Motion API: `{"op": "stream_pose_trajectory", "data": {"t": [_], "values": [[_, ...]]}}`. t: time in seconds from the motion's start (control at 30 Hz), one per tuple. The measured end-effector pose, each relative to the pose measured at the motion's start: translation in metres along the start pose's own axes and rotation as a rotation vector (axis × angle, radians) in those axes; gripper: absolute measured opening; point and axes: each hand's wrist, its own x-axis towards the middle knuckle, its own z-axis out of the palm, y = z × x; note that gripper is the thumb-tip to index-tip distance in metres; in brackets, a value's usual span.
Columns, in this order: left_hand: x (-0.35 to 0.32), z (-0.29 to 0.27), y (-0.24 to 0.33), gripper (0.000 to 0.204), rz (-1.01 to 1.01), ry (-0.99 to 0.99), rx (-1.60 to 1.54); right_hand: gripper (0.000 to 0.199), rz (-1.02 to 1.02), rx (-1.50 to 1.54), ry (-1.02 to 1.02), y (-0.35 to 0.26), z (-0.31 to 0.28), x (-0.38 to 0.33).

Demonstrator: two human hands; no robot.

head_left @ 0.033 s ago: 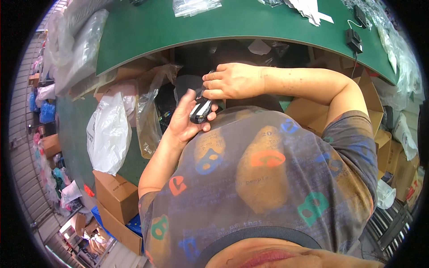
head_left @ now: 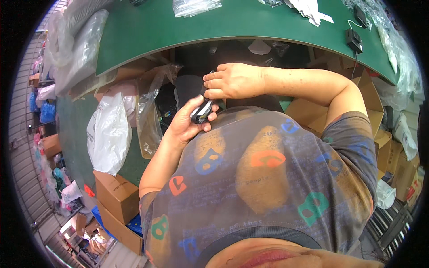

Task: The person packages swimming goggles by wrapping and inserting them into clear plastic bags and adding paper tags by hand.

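My left hand (head_left: 185, 123) is closed round a glossy black object with a pale silver stripe (head_left: 202, 111). It is rounded at the near end, and its exact kind I cannot make out. The left thumb lies along its upper side, and the fingertips curl round the right side. Just beyond, my right hand (head_left: 232, 81) has its fingers bent over the far, narrower dark part of the same object. The right fingers cover most of that end. Both hands are close to my body, below the front edge of the green table (head_left: 223, 27).
Left of my hands hang a white plastic bag (head_left: 109, 138) and a clear plastic bag (head_left: 147, 120) over a carton. A cardboard box (head_left: 115, 192) stands lower left; open cartons (head_left: 308, 114) are at right. The table holds clear plastic packets (head_left: 196, 6) and a black corded device (head_left: 354, 41).
The left thumb has come down from a raised position onto the black object. The right hand has hardly moved.
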Motion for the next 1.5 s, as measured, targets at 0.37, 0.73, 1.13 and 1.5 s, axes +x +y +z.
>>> {"op": "stream_pose_trajectory", "data": {"t": [0.37, 0.73, 1.13, 1.5], "values": [[0.014, -0.012, -0.002, 0.032, -0.104, -0.020, 0.119, 0.045, 0.277, 0.260, 0.014, -0.026, 0.030, 0.008], [0.039, 0.015, 0.003, 0.074, 0.671, -0.025, 1.149, 0.042, 0.543, 1.182, 0.020, -0.017, 0.040, -0.028], [0.125, 0.078, 0.085, 0.051, 0.748, 0.089, 1.158, 0.046, 1.068, 1.218, 0.412, -0.016, 0.072, -0.089], [0.292, 0.091, 0.283, 0.022, 0.990, 0.590, 2.203, 0.042, 1.218, 1.391, 0.556, -0.005, 0.112, -0.100]]}}
